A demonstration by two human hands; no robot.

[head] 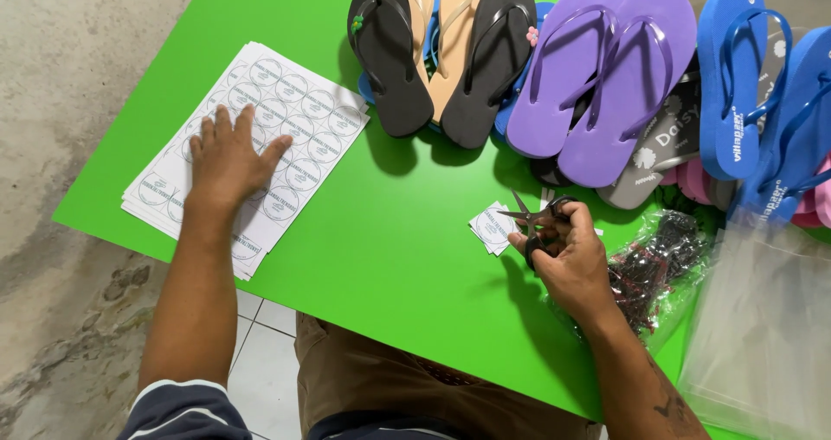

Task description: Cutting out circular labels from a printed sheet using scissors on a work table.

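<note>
My left hand [227,158] lies flat, fingers spread, on a stack of white sheets printed with round labels [299,115] at the left of the green board [389,258]. My right hand [571,262] grips a pair of black-handled scissors [537,219], blades parted and pointing left. Just left of the blades lies a small pile of cut white label pieces [493,228].
Flip-flops line the board's far edge: a black pair [398,59], a tan pair [454,37], a purple pair [606,76] and blue ones [736,76]. Clear plastic bags [762,336] and a bag of dark small items [658,262] lie at the right. Concrete floor lies left.
</note>
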